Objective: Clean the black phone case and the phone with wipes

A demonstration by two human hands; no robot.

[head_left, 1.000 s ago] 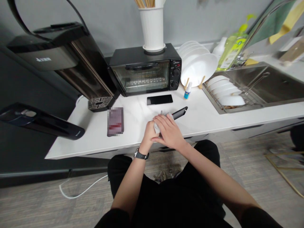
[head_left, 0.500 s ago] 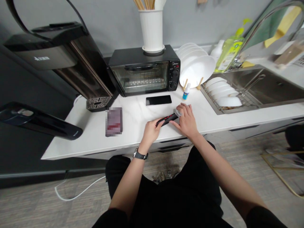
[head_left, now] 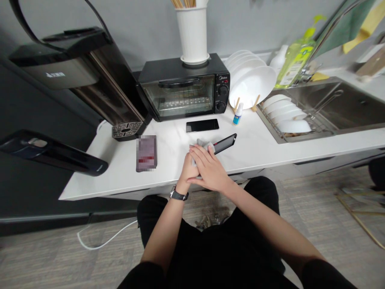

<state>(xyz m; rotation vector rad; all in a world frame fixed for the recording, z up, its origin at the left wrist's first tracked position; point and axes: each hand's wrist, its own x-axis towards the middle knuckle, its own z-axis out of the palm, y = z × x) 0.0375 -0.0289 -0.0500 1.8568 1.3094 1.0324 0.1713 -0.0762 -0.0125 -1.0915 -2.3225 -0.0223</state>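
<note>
My left hand (head_left: 189,167) grips the near end of a black phone case (head_left: 226,143), which has red marks along its edge. The case is tilted above the white counter, its far end pointing to the right. My right hand (head_left: 210,168) lies over the left hand's fingers, with a crumpled pale grey wipe (head_left: 204,143) pressed between it and the case. Much of the wipe and the near half of the case are hidden under my fingers. Beyond them a black phone (head_left: 202,125) lies flat, and a small white-and-blue spray bottle (head_left: 237,114) stands to its right.
A toaster oven (head_left: 183,94) stands behind, carrying a white utensil pot (head_left: 193,36). Leftward are a drinks machine (head_left: 90,76), a dark bottle (head_left: 60,154) and a blurred packet (head_left: 146,153). Racked plates (head_left: 252,86) and a sink (head_left: 339,108) with bowls are at right.
My right hand has slid leftward with the wipe, from the case's far end to over my left hand. The far end of the case now shows. The view has shifted slightly.
</note>
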